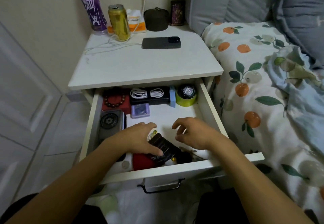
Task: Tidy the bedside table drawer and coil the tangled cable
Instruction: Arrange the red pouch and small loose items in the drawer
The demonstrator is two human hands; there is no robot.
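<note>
Both forearms reach in from 6 o'clock over the front rim of the pulled-out white wooden drawer (213,111). The left hand (140,137) lies palm down with its fingers curved over a dark brown flat packet (164,147), thumb pressed along the packet's near side, gripping it at the drawer's 6 o'clock end. The right hand (192,133) hovers just to the packet's 3 o'clock side, fingers loosely curled and spread, holding nothing. A red round plush object (141,161) sits beneath the packet against the front wall. The coiled white cable (147,93), bound with a dark strap, rests on a black rectangular case (152,99) at the drawer's 12 o'clock end, between a brown bead bracelet (114,99) at 9 o'clock and a black watch on a green round stand (186,95) at 3 o'clock. On the white counter (140,64) above lies a dark smartphone (161,42).
</note>
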